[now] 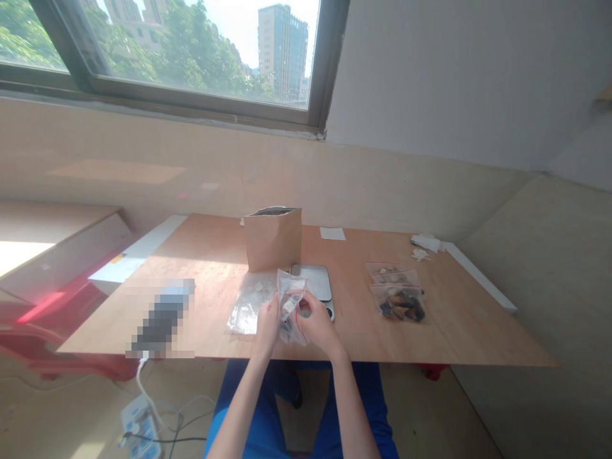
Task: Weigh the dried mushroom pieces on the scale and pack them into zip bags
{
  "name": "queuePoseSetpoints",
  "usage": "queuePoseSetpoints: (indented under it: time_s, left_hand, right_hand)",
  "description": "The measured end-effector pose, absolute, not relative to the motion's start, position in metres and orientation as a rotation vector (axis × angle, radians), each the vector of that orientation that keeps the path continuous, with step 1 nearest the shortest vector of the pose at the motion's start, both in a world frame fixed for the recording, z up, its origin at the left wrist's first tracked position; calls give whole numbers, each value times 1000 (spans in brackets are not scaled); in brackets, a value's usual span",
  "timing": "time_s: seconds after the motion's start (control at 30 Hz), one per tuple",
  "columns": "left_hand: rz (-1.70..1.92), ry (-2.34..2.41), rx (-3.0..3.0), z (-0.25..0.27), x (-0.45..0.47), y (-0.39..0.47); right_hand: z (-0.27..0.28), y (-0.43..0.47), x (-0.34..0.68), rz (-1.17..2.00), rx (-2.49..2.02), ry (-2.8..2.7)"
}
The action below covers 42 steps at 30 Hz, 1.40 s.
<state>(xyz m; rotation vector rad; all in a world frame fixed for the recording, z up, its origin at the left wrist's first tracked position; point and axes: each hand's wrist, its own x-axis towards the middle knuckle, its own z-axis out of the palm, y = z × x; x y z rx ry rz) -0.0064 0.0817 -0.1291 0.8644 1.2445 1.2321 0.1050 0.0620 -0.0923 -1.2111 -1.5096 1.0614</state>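
Between my hands, near the table's front edge, is a clear zip bag (292,333) with a red seal line and something small and pale inside. My left hand (268,317) grips its left side, fingers closed on the plastic. On the other side, my right hand (315,320) pinches the bag by its red-edged opening. Just behind the bag lies a flat kitchen scale (316,280), partly hidden by it. To the left, other clear plastic bags (245,305) lie flat on the table. An upright brown paper bag (274,242) stands open at the top behind them.
Zip bags with dark brown pieces (401,303) lie to the right on the wooden table (459,325). A pixelated dark object (162,319) with a white cable rests at left. White paper (332,234) and scraps (425,243) lie at the back. A power strip (139,426) is on the floor.
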Motion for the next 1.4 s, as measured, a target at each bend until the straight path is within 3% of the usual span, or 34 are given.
queuePoseSetpoints:
  time_s: [0.43, 0.77, 1.07, 1.4]
  left_hand:
    - [1349, 1106, 521, -130, -5, 84]
    - [1327, 1091, 531, -138, -5, 85]
    - [1316, 1039, 415, -149, -8, 91]
    - [1296, 1022, 373, -163, -18, 100]
  right_hand:
    - [-102, 70, 108, 1159, -1073, -1200]
    - [-108, 72, 108, 1193, -1102, -1113]
    - [-112, 76, 106, 1038, -1127, -966]
    - [-124, 83, 99, 1138, -1018, -688]
